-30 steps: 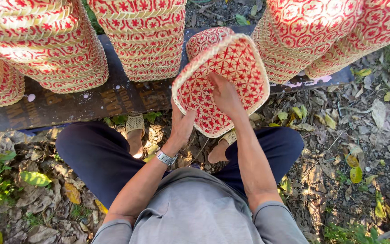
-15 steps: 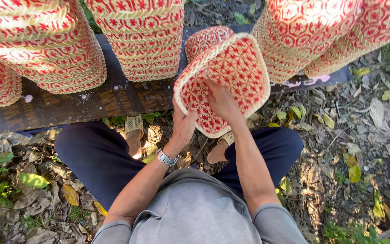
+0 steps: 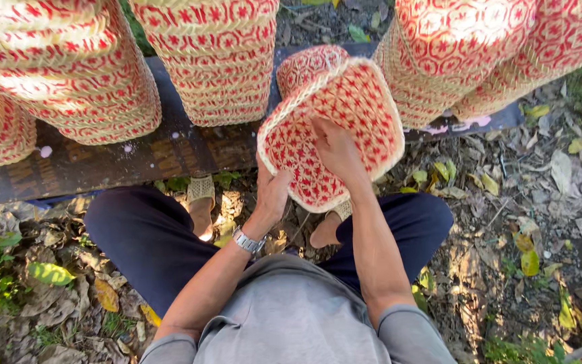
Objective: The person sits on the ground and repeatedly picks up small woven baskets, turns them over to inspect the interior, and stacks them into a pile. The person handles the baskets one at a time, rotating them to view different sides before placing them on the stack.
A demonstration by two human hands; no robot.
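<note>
Holding the basket (image 3: 345,128) up in front of our chest, we have it tilted so its open mouth faces us, with its base turned away toward the plank (image 3: 136,158). It lies straight ahead of both hands, above our knees and clear of the ground. Its long axis runs on a slant, from the lower left near our left wrist up to the right, where its far rim sits close against the stacked baskets (image 3: 466,54).

Our left hand (image 3: 272,192) is closed around the lower near rim, thumb side up, gripping the woven edge from below. Our right hand (image 3: 335,152) reaches inside the mouth, fingers bent and pressed against the inner wall; whether it pinches a strand there we cannot tell. The right is the deeper of the two, the left the one that bears the weight.

A second small basket (image 3: 304,67) sits just behind ours, touching or nearly so, on the plank's near edge. More tall stacks (image 3: 210,61) stand along the plank to the left, well apart from our hands.

Below us lies bare earth with dry leaves (image 3: 547,175), our sandalled feet (image 3: 200,202) tucked under the basket. Room is tight ahead and to the right among the stacks, and freer toward our lap and to the left
</note>
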